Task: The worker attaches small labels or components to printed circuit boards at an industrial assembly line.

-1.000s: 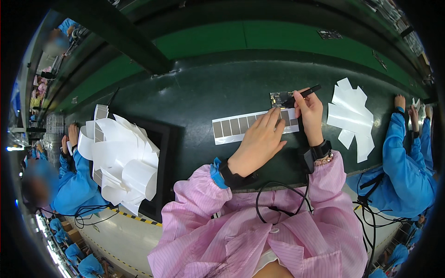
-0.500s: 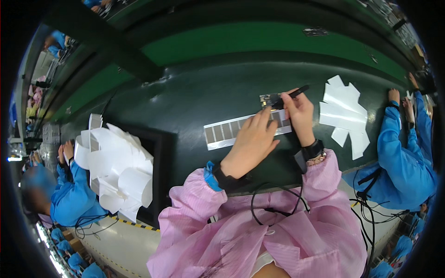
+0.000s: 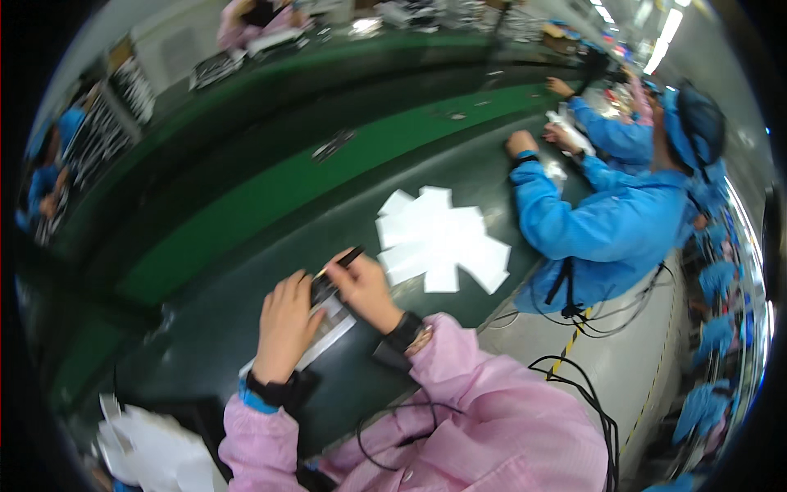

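Observation:
A slim black pen-like tool (image 3: 351,256) sticks up from my right hand (image 3: 366,289), whose fingers are closed around it. Just left of that hand, a small dark circuit board (image 3: 322,289) shows in part between my hands. My left hand (image 3: 283,326) lies with its fingers stretched forward beside the board, partly over a whitish strip with grey rectangles (image 3: 332,330). The fingertips and the board are blurred, so I cannot tell exactly where they touch.
White sheets (image 3: 443,238) lie fanned out right of my hands. A pile of white paper (image 3: 156,447) sits at the lower left. At the right, a co-worker in blue (image 3: 602,201) works at the same dark bench. A green strip (image 3: 270,197) runs beyond it.
My view has swung to the right, so the bench and sheets appear farther left and tilted. Both hands stay around the board, the right one still gripping the black tool.

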`<state>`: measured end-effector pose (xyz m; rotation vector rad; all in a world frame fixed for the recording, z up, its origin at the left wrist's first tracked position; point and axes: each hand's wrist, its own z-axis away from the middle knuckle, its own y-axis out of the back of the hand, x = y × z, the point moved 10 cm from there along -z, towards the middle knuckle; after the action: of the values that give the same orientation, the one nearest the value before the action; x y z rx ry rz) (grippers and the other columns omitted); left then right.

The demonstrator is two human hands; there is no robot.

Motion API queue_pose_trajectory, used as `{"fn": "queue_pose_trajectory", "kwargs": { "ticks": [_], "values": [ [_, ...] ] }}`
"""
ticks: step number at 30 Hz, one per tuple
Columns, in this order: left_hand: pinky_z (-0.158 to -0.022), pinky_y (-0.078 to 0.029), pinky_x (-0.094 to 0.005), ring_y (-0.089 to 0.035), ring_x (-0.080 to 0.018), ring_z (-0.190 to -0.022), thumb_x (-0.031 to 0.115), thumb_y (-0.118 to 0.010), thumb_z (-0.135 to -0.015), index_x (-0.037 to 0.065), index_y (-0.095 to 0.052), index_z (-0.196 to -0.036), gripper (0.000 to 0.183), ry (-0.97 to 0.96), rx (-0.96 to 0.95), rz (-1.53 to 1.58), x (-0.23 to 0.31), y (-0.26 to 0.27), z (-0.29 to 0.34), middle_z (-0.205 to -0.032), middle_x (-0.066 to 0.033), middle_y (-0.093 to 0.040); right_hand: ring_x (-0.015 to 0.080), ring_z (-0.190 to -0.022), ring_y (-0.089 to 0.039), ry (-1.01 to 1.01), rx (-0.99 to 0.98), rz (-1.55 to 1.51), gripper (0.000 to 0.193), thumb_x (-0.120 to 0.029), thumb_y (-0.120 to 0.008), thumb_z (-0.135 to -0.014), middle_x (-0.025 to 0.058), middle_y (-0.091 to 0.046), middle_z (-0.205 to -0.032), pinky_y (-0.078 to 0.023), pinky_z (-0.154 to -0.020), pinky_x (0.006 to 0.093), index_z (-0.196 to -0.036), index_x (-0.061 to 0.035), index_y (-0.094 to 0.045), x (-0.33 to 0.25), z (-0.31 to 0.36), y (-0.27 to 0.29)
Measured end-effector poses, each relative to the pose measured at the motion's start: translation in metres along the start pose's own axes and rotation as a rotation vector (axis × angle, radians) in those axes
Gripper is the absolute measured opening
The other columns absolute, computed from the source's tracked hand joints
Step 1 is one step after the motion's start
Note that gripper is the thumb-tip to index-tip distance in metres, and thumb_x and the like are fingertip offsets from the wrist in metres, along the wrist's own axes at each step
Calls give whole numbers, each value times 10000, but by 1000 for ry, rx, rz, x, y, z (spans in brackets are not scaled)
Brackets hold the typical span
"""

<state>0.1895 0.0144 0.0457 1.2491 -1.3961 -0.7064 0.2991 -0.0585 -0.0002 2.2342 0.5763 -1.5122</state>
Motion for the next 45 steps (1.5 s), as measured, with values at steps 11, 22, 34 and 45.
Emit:
{"fn": "queue_pose_trajectory", "kwargs": {
  "ticks": [11, 22, 34, 45],
  "values": [
    [-848, -442, -424, -516, -350, -993, 60, -735, -687, 5, -523, -1109, 475, 22, 31, 97, -15, -2, -19, -1034, -152, -537, 120, -546, -493, -154, 19, -46, 169, -180, -657, -886, 62, -559, -656, -399, -510, 272, -943, -27, -613, 14, -1, 8],
    [-908, -444, -433, -507, -366, -1077, 110, -695, -775, 12, -510, -1106, 392, 267, 333, -388, -253, 74, -13, -1126, -189, -546, 134, -603, -570, -141, -1, -33, 165, -196, -666, -878, 67, -619, -704, -451, -559, 264, -903, -35, -639, 3, -6, -1],
    [-905, -465, -416, -549, -331, -1093, 323, -710, -794, -6, -526, -1200, 554, 100, 253, -134, -144, -7, -159, -1190, -158, -569, 37, -477, -480, -205, -21, -96, 97, -98, -637, -906, -4, -551, -643, -355, -437, 201, -921, -7, -608, 15, -1, 4],
    [-905, -446, -424, -538, -364, -1042, 179, -740, -755, -4, -483, -1231, 571, 138, 255, -39, -148, -42, -217, -1094, -199, -581, 42, -467, -480, -245, 47, -216, 130, -141, -662, -894, -10, -551, -598, -352, -433, 211, -909, -18, -625, 22, -10, 6]
  ]
}}
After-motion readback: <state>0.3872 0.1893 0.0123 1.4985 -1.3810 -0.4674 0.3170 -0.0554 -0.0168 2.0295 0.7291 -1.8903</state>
